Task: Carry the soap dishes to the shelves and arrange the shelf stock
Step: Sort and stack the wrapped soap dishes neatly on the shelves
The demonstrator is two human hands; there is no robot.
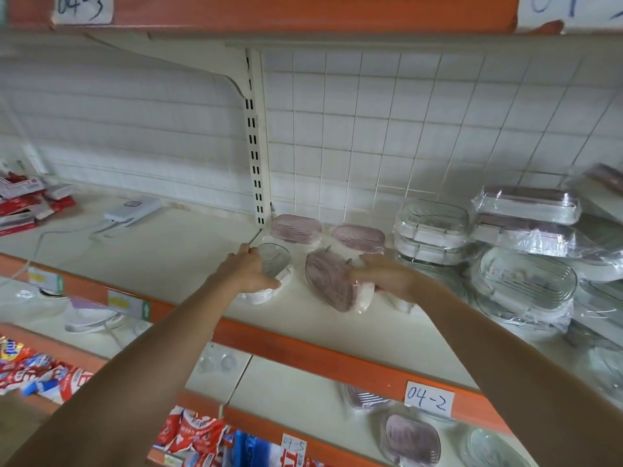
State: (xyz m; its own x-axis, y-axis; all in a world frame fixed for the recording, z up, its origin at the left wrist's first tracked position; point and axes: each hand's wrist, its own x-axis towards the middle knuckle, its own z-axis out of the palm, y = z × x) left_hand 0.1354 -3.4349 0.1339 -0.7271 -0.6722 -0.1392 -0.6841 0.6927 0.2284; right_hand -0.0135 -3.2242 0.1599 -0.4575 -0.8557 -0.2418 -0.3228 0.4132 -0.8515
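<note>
The soap dishes are oval, white-based and film-wrapped: a clear ribbed soap dish (273, 261) and a pink-topped soap dish (332, 281) lie side by side mid-shelf, behind them two more pink ones near the shelf's back edge, with stacked wrapped dishes (526, 284) crowding the right end. The cream shelf (188, 251) lies bare toward its left end and along its orange front edge. The left hand (251, 267) cups the clear dish's left side, fingers curled round it, while the right hand (387, 274) grips the tilted pink dish at its right edge, both arms reaching forward.
</note>
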